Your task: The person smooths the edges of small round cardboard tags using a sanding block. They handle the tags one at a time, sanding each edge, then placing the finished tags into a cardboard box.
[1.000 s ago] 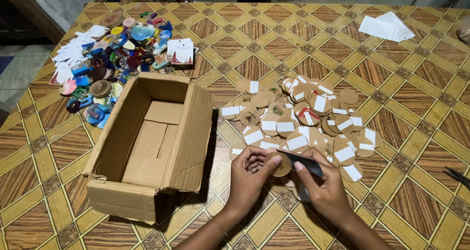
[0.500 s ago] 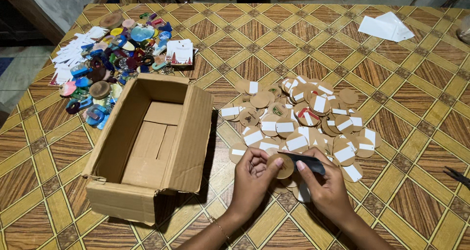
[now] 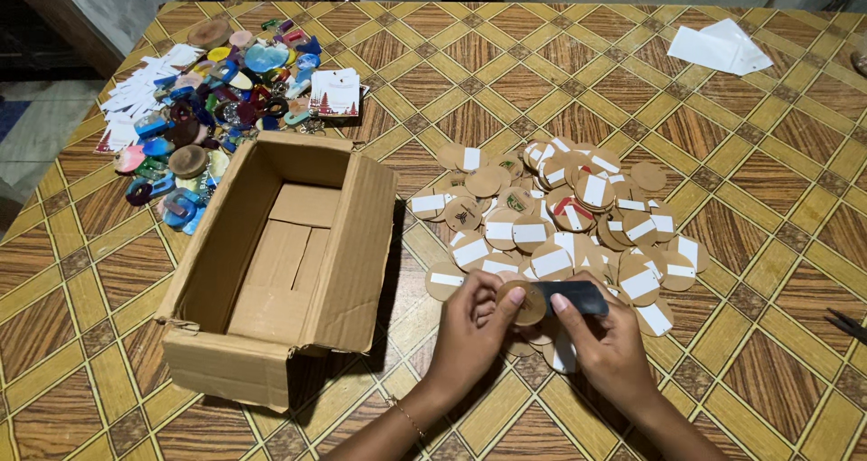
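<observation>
Both hands meet low over the tabletop (image 3: 777,190): left hand (image 3: 471,324) pinches 1 round wooden disc (image 3: 526,302) by its rim, right hand (image 3: 607,344) holds a dark flat tool (image 3: 578,296) against it (looks thin, light, stiff, so edge grips suit it). Disc pile (image 3: 564,215) sits just behind, open cardboard box (image 3: 280,262) left.

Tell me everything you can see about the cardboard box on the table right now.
The brown corrugated cardboard box sits upright on the patterned wooden table, left of the pile of round wooden discs. Its top is open, flaps folded outward, the right flap standing tall. Nothing shows inside; only the folded bottom panels are visible. The left hand works just right of it, not touching. Colourful trinkets lie behind it.
</observation>
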